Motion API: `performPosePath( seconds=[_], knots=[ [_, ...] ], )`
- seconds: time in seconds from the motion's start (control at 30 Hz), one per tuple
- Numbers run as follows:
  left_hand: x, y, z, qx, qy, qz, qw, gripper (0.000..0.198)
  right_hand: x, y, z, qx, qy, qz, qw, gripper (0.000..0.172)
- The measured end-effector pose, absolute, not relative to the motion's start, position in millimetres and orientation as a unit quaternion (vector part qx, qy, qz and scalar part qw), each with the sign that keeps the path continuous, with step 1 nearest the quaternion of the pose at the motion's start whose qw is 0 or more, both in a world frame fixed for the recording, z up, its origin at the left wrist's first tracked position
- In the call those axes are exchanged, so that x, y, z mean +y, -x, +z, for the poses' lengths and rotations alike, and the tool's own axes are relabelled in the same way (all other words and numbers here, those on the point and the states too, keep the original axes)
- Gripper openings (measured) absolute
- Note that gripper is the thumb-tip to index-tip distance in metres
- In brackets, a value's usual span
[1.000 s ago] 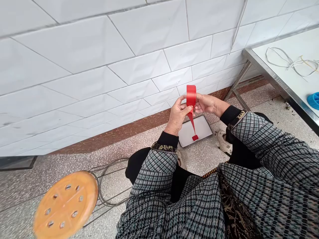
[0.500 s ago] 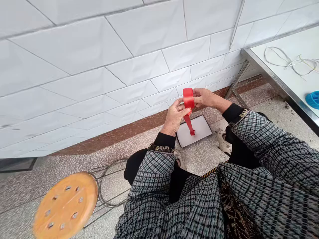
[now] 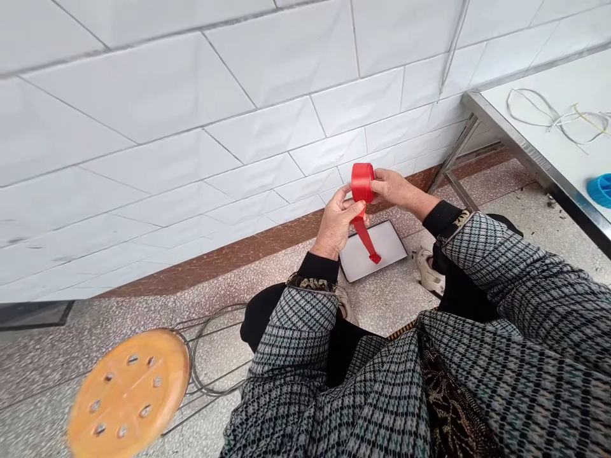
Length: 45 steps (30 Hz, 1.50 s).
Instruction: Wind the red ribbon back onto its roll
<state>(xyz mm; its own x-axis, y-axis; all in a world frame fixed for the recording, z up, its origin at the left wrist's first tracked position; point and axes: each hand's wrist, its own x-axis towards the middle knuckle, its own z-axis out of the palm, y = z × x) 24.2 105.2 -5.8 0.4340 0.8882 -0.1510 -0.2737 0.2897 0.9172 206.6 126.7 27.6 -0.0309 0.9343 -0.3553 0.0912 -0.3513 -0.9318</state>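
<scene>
A roll of glossy red ribbon (image 3: 362, 182) is held up between my two hands above the floor. My right hand (image 3: 395, 191) grips the roll from its right side, with some fingertips hidden behind or inside it. Below the roll, my left hand (image 3: 334, 222) pinches the ribbon between thumb and fingers. A length of ribbon (image 3: 365, 238) hangs down from there, its folded end in front of a shallow white tray-like box (image 3: 351, 262) with a dark rim. That box lies on the floor between my feet; whether the ribbon touches it I cannot tell.
An orange round stool (image 3: 126, 394) with holes and metal legs lies on its side at lower left. To the right stands a metal-edged table (image 3: 534, 159) bearing loose white wires (image 3: 554, 117) and a blue plastic item (image 3: 600, 190). A white tiled wall (image 3: 238, 140) rises ahead.
The ribbon roll has turned slightly, showing more of its right side. Its hanging end has swung a little to the right and lower. Both hands keep their hold.
</scene>
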Motion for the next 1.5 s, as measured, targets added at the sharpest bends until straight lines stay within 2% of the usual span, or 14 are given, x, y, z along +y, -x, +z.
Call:
performPosePath(
  seconds=[0.17, 0.27, 0.87, 1.07, 1.37, 1.5],
  knots=[
    [108.3, -22.4, -11.0, 0.333, -0.489, 0.394, 0.703, 0.075, 121.3, -205.3, 32.4, -0.411, 0.537, 0.633, 0.376, 0.011],
    [109.9, -24.3, -14.2, 0.334, -0.508, 0.424, 0.671, 0.070, 120.3, -204.9, 32.7, -0.405, 0.520, 0.654, 0.371, 0.015],
    [113.6, -26.0, -21.3, 0.341, -0.510, 0.447, 0.650, 0.067, 123.9, -205.9, 38.1, -0.429, 0.529, 0.622, 0.386, 0.009],
    [116.7, -26.7, -22.9, 0.356, -0.524, 0.434, 0.641, 0.071, 123.9, -204.1, 37.7, -0.361, 0.549, 0.663, 0.359, 0.015],
    [114.4, -30.1, -11.3, 0.404, -0.527, 0.430, 0.612, 0.055, 123.1, -201.2, 35.1, -0.230, 0.569, 0.725, 0.313, 0.030],
    [114.2, -27.8, -12.4, 0.406, -0.521, 0.442, 0.606, 0.049, 120.2, -201.0, 36.1, -0.221, 0.558, 0.746, 0.288, 0.031]
  ],
)
